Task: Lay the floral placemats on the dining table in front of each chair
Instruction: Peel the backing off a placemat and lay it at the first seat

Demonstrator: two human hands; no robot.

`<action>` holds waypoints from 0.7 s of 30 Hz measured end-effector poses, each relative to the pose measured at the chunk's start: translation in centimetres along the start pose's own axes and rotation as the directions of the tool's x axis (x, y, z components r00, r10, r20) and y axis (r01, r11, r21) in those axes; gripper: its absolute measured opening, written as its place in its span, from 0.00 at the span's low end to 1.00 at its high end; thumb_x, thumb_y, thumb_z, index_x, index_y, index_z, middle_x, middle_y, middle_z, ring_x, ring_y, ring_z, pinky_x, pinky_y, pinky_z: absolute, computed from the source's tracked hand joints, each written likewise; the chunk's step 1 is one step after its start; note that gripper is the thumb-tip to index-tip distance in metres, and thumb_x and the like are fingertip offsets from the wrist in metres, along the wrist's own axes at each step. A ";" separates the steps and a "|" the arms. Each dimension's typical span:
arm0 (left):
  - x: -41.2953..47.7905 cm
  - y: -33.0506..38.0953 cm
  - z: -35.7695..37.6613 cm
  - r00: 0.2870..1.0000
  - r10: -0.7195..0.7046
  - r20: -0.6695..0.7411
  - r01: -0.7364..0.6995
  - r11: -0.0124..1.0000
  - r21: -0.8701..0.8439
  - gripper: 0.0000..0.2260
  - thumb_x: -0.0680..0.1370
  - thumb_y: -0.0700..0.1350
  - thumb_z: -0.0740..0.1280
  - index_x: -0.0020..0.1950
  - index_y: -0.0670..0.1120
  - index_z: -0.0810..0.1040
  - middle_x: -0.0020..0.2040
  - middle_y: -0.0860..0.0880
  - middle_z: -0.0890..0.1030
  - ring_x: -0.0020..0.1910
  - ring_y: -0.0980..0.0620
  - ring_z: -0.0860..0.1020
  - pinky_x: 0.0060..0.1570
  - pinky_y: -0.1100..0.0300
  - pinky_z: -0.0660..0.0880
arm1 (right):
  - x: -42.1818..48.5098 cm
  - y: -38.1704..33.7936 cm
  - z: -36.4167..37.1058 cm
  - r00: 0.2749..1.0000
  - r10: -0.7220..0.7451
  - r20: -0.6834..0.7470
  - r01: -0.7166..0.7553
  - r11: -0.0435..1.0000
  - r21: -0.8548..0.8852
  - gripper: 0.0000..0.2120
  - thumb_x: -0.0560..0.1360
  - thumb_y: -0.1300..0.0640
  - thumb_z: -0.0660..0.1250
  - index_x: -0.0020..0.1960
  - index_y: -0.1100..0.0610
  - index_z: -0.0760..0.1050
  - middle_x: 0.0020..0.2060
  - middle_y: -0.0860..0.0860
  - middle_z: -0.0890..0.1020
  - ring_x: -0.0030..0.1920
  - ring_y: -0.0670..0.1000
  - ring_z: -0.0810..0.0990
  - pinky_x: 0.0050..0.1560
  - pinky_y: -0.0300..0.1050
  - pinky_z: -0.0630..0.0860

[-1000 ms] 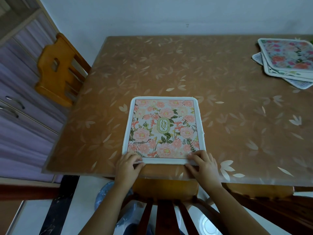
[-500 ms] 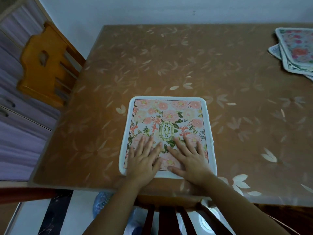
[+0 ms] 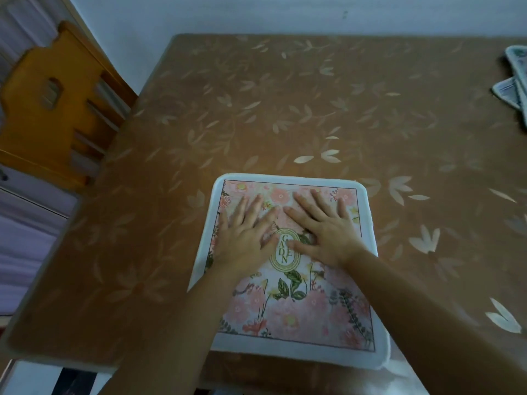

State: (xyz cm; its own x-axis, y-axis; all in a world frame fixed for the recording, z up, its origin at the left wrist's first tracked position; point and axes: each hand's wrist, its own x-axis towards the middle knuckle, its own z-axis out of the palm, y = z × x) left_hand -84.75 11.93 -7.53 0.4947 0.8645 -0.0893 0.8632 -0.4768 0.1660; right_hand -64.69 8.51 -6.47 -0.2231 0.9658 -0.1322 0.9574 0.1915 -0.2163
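Pink floral white-bordered placemat at near edge of brown leaf-print table. Left hand, right hand flat, splayed, pressing it. Spare placemat stack at table's right edge; right hand nearer.

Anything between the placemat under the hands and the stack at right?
Nothing in the head view: from the placemat to the stack, only bare leaf-patterned table.

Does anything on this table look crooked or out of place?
Only the spare placemats at the right edge: stacked unevenly, one corner poking out. The floral placemat under the left hand and right hand lies flat.
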 end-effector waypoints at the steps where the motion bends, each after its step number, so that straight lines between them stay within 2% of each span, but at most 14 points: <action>1: 1.0 -0.2 -0.1 1.000 0.006 0.001 -0.006 1.000 0.007 0.24 0.76 0.64 0.44 0.71 0.64 0.43 0.76 0.55 0.41 0.73 0.52 0.36 0.67 0.43 0.34 | 0.4 0.3 0.0 1.000 0.003 -0.009 -0.003 1.000 0.005 0.34 0.68 0.28 0.44 0.68 0.37 0.37 0.71 0.40 0.38 0.73 0.50 0.36 0.69 0.64 0.37; 5: 4.6 -0.7 -0.5 0.999 -0.024 -0.021 0.025 1.000 0.010 0.24 0.77 0.62 0.46 0.72 0.62 0.45 0.76 0.54 0.43 0.74 0.52 0.39 0.68 0.39 0.41 | 2.0 1.2 0.1 0.990 0.115 -0.078 -0.111 0.992 0.054 0.34 0.70 0.30 0.46 0.71 0.39 0.42 0.73 0.40 0.43 0.72 0.47 0.36 0.69 0.64 0.39; 9: 5.6 -0.9 -0.4 0.995 -0.087 -0.052 0.088 0.996 0.001 0.25 0.77 0.62 0.46 0.72 0.61 0.45 0.76 0.53 0.44 0.74 0.50 0.41 0.69 0.39 0.42 | 2.6 1.2 0.3 0.948 0.285 -0.142 -0.283 0.958 0.038 0.35 0.70 0.30 0.44 0.73 0.43 0.43 0.75 0.46 0.45 0.74 0.51 0.40 0.69 0.66 0.44; 13: 4.6 -0.6 -0.2 0.971 -0.228 -0.065 0.229 0.974 -0.005 0.25 0.76 0.63 0.45 0.72 0.60 0.45 0.76 0.50 0.43 0.74 0.47 0.40 0.68 0.37 0.44 | 1.1 0.3 0.5 0.905 0.400 -0.142 -0.405 0.915 -0.001 0.36 0.70 0.30 0.38 0.73 0.47 0.42 0.75 0.51 0.43 0.74 0.55 0.40 0.69 0.67 0.45; 21: -1.9 0.2 0.1 0.973 -0.227 -0.035 0.227 0.974 -0.018 0.28 0.74 0.65 0.41 0.71 0.60 0.38 0.76 0.50 0.39 0.73 0.49 0.35 0.69 0.38 0.42 | -5.3 -2.3 1.3 0.917 0.381 -0.115 -0.381 0.924 0.028 0.35 0.72 0.32 0.39 0.73 0.47 0.38 0.75 0.52 0.41 0.73 0.55 0.37 0.71 0.62 0.42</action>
State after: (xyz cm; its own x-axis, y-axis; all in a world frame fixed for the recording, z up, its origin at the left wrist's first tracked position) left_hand -85.53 10.15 -7.44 0.2819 0.9552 -0.0900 0.9509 -0.2656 0.1591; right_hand -65.91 2.70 -6.48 0.1815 0.9790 -0.0925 0.9647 -0.1955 -0.1764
